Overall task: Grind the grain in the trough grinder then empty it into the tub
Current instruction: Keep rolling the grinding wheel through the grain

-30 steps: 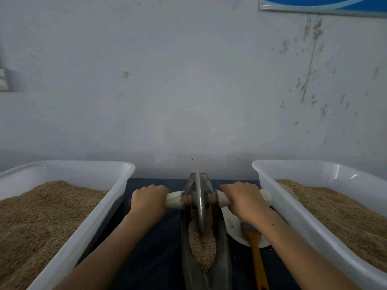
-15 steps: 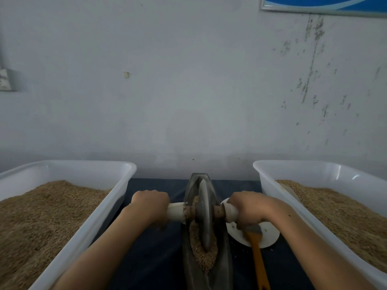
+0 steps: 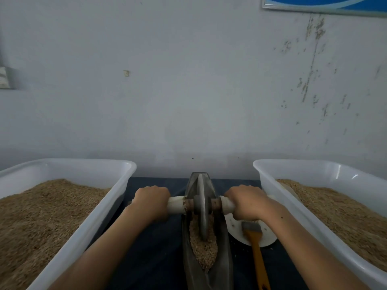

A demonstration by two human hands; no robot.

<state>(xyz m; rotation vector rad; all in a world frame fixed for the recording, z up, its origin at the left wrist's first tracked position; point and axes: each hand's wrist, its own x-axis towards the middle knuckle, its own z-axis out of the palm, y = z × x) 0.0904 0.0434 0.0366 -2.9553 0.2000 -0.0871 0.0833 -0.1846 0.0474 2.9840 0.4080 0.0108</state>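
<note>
Grinding stage, not finished. Left hand (image 3: 151, 203) and right hand (image 3: 247, 203) each wrap their fingers around a pale handle end of the axle (image 3: 177, 205); fingers clamped on it, knuckles up. The metal wheel (image 3: 202, 208) stands upright in the trough grinder (image 3: 227, 258), towards its far end. Grain (image 3: 204, 248) lies in the trough's channel, heaped nearer the person; it looks coarse and largely whole, so I judge more rolling is needed. Emptying is not yet done.

Two white tubs flank the trough: left tub (image 3: 100, 216) and right tub (image 3: 293, 208), both holding grain. Which one receives the ground lot I cannot tell.

A white plate (image 3: 266, 241) sits just right of the trough, with a brush (image 3: 256, 248) with an orange handle lying across it. Surface (image 3: 155, 254) is dark blue. Behind it, a pale grey wall (image 3: 188, 91), scuffed at right, with a blue-framed sign (image 3: 324, 5) at the top edge.
</note>
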